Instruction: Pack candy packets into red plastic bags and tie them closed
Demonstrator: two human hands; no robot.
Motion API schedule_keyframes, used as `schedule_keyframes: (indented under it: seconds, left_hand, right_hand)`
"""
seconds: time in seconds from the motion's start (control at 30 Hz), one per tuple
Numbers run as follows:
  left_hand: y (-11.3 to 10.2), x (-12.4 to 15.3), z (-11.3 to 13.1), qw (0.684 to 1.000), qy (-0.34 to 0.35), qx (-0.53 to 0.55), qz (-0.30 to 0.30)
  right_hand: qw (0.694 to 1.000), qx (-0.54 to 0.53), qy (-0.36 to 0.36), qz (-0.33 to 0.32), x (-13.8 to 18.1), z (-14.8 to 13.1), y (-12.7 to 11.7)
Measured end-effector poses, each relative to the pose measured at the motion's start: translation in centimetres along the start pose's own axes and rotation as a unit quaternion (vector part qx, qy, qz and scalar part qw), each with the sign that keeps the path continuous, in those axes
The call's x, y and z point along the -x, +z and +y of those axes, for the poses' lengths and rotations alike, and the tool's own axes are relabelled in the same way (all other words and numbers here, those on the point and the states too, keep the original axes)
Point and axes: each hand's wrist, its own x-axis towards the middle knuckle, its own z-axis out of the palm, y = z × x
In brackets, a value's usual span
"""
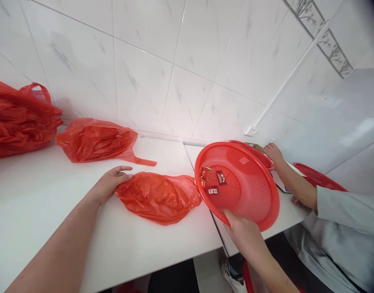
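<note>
My right hand [240,228] grips the near rim of a red perforated plastic basket [257,191], tilted with its mouth toward the left. A few small wrapped packets [221,178] lie inside it, in red and dark wrappers. Left of the basket, an open red plastic bag [162,199] lies on the white table, its right end against the basket's rim. My left hand [111,183] is at the bag's left end and holds its edge, with the index finger stretched out. The fingertips on the bag's edge are partly hidden.
Another red plastic bag [97,140] lies behind, near the tiled wall. A larger heap of red bags [19,118] is at far left. At right, a co-worker's hand [274,154] is by another red basket [254,152]. A gap [219,232] separates two white tables.
</note>
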Motion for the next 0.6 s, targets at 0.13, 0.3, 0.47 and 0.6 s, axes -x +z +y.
schedule_keyframes:
  seconds: [0.13, 0.3, 0.47, 0.6]
  left_hand:
    - [-0.1, 0.0, -0.1, 1.000, 0.000, 0.004, 0.004]
    - [0.0, 0.1, -0.1, 1.000, 0.001, 0.010, 0.002]
    - [0.2, 0.4, 0.1, 0.999, 0.014, 0.029, -0.001]
    - [0.2, 0.4, 0.0, 0.998, 0.027, 0.055, -0.002]
  right_hand:
    - [0.999, 0.010, 0.036, -0.032, 0.6, 0.7, -1.3]
    - [0.996, -0.009, 0.045, -0.070, 0.9, 1.6, -3.2]
    - [0.984, -0.145, 0.022, -0.101, -1.0, 4.5, -4.6]
    - [0.986, -0.159, 0.003, -0.046, -5.3, 7.2, -4.3]
